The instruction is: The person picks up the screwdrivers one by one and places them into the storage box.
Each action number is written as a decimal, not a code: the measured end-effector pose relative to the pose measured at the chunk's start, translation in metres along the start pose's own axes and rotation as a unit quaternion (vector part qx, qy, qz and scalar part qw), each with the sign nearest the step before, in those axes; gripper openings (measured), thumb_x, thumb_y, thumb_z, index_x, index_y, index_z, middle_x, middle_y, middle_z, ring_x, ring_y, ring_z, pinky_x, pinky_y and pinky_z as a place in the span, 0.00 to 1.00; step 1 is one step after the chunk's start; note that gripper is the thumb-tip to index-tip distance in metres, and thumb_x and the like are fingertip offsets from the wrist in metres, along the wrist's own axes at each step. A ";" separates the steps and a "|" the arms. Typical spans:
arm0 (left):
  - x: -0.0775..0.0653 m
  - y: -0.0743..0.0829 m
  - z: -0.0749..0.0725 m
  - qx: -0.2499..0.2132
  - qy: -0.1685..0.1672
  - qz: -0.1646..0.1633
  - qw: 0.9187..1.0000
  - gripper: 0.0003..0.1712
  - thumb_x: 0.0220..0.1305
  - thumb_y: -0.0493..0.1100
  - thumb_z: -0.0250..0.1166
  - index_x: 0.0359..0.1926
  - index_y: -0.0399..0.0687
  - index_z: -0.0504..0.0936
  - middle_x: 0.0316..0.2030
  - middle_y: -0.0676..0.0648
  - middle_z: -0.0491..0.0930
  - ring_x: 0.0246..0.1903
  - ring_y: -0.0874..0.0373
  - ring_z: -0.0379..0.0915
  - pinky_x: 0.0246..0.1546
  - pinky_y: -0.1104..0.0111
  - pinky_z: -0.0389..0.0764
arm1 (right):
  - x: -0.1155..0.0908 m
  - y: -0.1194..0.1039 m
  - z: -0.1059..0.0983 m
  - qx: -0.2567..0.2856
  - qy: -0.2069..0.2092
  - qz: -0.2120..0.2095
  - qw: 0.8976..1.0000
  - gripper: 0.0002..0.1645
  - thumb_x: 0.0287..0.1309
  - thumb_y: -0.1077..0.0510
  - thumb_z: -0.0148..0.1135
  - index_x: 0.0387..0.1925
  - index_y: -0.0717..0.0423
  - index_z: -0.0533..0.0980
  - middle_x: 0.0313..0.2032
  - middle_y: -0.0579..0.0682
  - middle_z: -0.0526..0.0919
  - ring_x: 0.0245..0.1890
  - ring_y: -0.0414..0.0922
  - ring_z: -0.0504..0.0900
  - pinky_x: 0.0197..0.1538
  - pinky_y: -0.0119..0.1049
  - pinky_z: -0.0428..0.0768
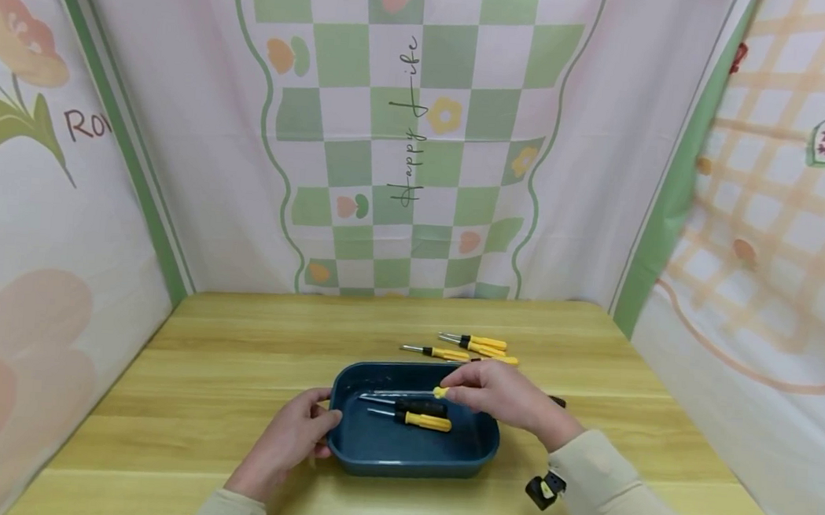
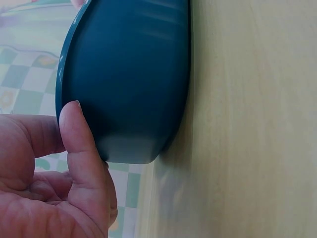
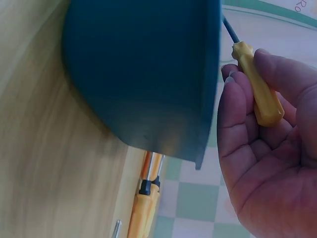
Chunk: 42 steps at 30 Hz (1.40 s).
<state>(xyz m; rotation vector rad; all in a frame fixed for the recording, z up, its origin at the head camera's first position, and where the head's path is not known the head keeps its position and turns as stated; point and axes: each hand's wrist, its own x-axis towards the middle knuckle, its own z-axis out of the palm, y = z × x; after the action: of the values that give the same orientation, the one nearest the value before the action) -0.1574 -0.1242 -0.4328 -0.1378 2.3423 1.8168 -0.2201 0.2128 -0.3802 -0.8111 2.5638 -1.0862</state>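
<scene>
A dark blue tray (image 1: pixel 407 468) with raised walls stands on the wooden table. My left hand (image 1: pixel 293 431) grips its left end, thumb on the outer wall near the rim in the left wrist view. My right hand (image 1: pixel 496 393) pinches the yellow handle of a screwdriver (image 3: pixel 260 91) between thumb and fingers, over the tray's right side; its thin shaft points left across the tray. Inside the tray lie a black-handled screwdriver (image 1: pixel 421 408) and a yellow-handled screwdriver (image 1: pixel 428 421), their shafts to the left.
Behind the tray several yellow-handled screwdrivers (image 1: pixel 481 343) lie on the table (image 1: pixel 237 341). A black handle end (image 1: pixel 557 401) shows beyond my right wrist. Printed curtains (image 1: pixel 427 132) hang around the table's back and sides.
</scene>
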 end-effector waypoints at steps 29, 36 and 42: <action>0.001 -0.002 0.000 -0.001 -0.001 0.001 1.000 0.29 0.74 0.40 0.62 0.72 0.36 0.70 0.41 0.41 0.73 0.29 0.54 0.76 0.25 0.68 0.84 | 0.010 -0.004 0.029 -0.070 -0.034 -0.025 0.997 0.11 0.70 0.51 0.66 0.46 0.50 0.88 0.37 0.37 0.88 0.33 0.32 0.81 0.38 0.31 0.82; 0.002 -0.002 0.000 -0.002 0.004 0.001 1.000 0.29 0.74 0.40 0.63 0.72 0.36 0.70 0.41 0.42 0.73 0.29 0.54 0.76 0.24 0.67 0.84 | 0.012 -0.003 0.032 -0.071 -0.035 -0.023 0.997 0.09 0.70 0.50 0.67 0.43 0.47 0.88 0.34 0.34 0.87 0.32 0.32 0.81 0.36 0.31 0.82; 0.001 -0.002 -0.001 -0.002 0.001 0.000 1.000 0.30 0.74 0.40 0.63 0.72 0.36 0.70 0.41 0.42 0.73 0.29 0.54 0.76 0.25 0.68 0.84 | 0.013 -0.005 0.033 -0.080 -0.037 -0.021 0.996 0.08 0.69 0.50 0.67 0.43 0.46 0.88 0.36 0.34 0.88 0.33 0.32 0.81 0.39 0.32 0.82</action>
<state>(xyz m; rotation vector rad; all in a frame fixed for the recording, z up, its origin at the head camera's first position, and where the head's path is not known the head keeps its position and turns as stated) -0.1585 -0.1252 -0.4348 -0.1404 2.3393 1.8228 -0.2147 0.1835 -0.3993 -0.9301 2.6058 -0.8535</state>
